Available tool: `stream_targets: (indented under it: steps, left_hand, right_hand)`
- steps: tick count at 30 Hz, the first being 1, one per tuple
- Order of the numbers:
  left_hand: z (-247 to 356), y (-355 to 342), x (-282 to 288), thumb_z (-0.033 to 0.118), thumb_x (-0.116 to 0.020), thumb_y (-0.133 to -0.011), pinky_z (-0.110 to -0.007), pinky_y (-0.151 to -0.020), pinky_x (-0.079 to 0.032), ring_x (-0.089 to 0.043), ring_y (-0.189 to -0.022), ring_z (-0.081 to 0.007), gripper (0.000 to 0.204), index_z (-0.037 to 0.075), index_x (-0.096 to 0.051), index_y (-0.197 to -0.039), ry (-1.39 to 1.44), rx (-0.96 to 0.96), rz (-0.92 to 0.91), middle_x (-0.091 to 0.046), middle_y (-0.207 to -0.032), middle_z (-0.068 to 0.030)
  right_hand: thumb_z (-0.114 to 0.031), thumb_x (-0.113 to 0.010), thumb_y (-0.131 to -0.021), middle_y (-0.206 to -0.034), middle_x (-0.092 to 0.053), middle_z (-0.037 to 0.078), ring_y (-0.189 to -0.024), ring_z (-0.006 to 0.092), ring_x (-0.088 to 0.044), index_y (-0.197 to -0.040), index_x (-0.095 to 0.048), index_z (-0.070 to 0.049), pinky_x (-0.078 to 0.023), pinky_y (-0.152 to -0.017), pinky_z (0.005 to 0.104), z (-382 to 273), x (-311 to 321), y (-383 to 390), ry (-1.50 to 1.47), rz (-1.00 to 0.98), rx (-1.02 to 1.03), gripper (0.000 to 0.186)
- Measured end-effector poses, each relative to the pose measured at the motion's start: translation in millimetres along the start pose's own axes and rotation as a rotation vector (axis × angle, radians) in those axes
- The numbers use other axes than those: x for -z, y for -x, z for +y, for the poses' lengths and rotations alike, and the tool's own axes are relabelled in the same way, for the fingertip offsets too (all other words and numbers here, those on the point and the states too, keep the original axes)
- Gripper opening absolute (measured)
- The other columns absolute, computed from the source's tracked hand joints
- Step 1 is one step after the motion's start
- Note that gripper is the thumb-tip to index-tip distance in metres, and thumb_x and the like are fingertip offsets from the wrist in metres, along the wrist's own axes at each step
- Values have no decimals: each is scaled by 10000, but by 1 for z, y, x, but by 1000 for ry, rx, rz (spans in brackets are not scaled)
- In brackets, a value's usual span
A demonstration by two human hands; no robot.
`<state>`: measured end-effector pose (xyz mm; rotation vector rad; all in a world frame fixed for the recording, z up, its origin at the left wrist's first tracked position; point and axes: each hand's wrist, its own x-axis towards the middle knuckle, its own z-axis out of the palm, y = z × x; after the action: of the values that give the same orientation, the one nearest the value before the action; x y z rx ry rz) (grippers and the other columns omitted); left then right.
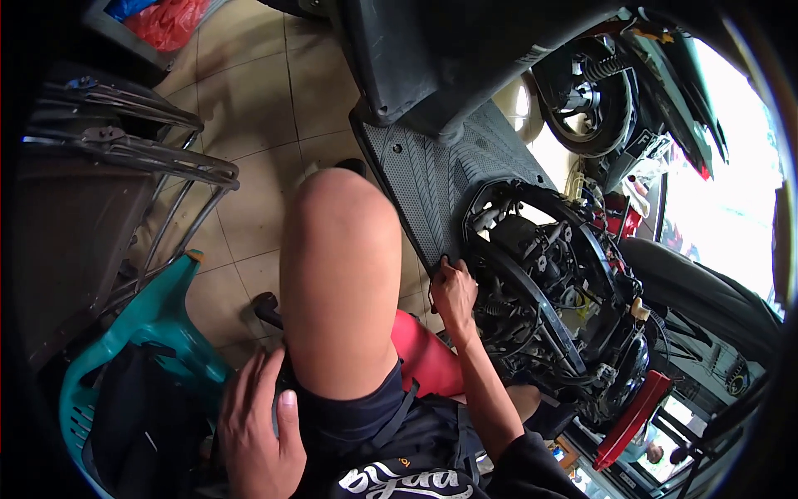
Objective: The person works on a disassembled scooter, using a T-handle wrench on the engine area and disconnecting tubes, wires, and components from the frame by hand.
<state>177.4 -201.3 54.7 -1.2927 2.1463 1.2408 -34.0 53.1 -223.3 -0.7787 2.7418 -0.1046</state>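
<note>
We're looking down on a half-stripped scooter (474, 166), and we're finding the right hand (455, 293) at the near corner of its ribbed, dark footboard (420, 183), fingers curling in at the edge. The knuckles are blocking our view, so we can't tell whether that grip is clenching something small or only pressing on the corner. Over on the other side, the left hand (262, 432) is lying loose beside the raised bare leg (341, 266), its grip relaxed, fingers slightly apart.

The footboard is spanning the stretch between the black front bodywork (407, 66) and the frame rails (532, 303), just right of the knee. We're judging the work as partway along: around the middle and rear, the rails and wiring (573, 299) are showing with no seat or side covers over them, while the footboard and front bodywork are still sitting in place. Left of us, a teal plastic chair (154, 328) is standing on the tiled floor (249, 108).
</note>
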Motion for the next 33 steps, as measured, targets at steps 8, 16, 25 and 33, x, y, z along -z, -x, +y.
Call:
stream_targets:
  steps: [8, 16, 25, 33]
  left_hand:
    - [-10, 15, -18, 155, -497, -968, -460, -998, -436, -567, -1153, -398, 390, 23, -541, -1333, -3, -261, 220, -589, -1268, -218]
    - [15, 35, -37, 130, -537, -960, -421, -911, -498, -638, -1035, -372, 283, -4, -624, -1193, 215, -585, 307, -664, -1118, -197]
    - [92, -23, -186, 129, -554, -974, -316, -810, -531, -669, -915, -170, 291, 24, -621, -1237, 400, -822, -374, -691, -1095, -112]
    - [42, -158, -310, 202, -507, -1016, -203, -500, -435, -582, -650, -76, 277, 85, -600, -1249, 420, -480, -506, -650, -932, -22]
  right_hand:
    - [-131, -598, -870, -909, -637, 193, -779, 390, -652, -1020, -732, -103, -538, -691, 455, -8, 32, 42, -263, 51, 25, 203]
    - [-81, -586, -961, -856, -627, 45, -711, 78, -574, -1174, -687, -47, -478, -645, 228, 27, 187, 147, -753, -50, 35, 238]
    - [-132, -662, -925, -1130, -594, 64, -883, 114, -611, -1397, -524, -125, -501, -738, 259, 81, 324, 269, -553, 152, -96, 491]
    - [-86, -601, -925, -657, -602, 13, -585, 56, -525, -993, -732, -40, -418, -545, 235, 182, 424, 374, -248, 1314, -710, 154]
